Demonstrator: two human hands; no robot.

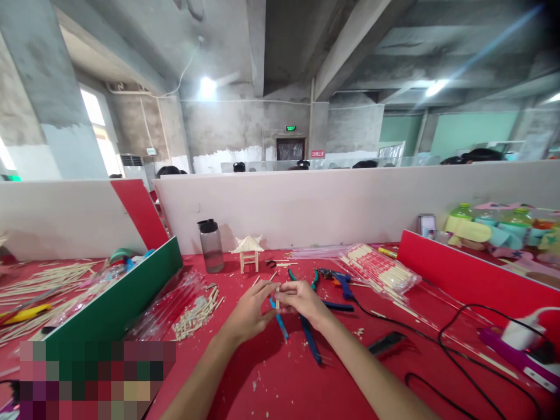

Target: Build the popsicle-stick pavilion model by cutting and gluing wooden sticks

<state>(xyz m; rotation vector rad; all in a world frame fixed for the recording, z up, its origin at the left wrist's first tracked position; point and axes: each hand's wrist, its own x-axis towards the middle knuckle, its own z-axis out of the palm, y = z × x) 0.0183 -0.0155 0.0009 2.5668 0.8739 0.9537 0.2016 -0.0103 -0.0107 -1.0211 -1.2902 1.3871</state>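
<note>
Near the middle of the red table, my left hand (pixel 256 310) and my right hand (pixel 301 298) meet at the fingertips around a small pale wooden piece (pixel 277 296). Fingers hide part of it. Below them lies a blue tool like a pen or knife (pixel 282 326). Pliers with blue handles (pixel 310 341) rest under and beside my right hand. A small stick-built pavilion (pixel 248 252) stands behind my hands. Left of my left hand is a heap of short cut sticks (pixel 199 315).
A water bottle (pixel 211 248) stands at the back left. To the right are a glue gun (pixel 341 281), its black cable, bagged sticks (pixel 382 268), a black-handled tool (pixel 387 344) and a power strip (pixel 525 361). Green (pixel 118 291) and red dividers (pixel 476 280) flank the table.
</note>
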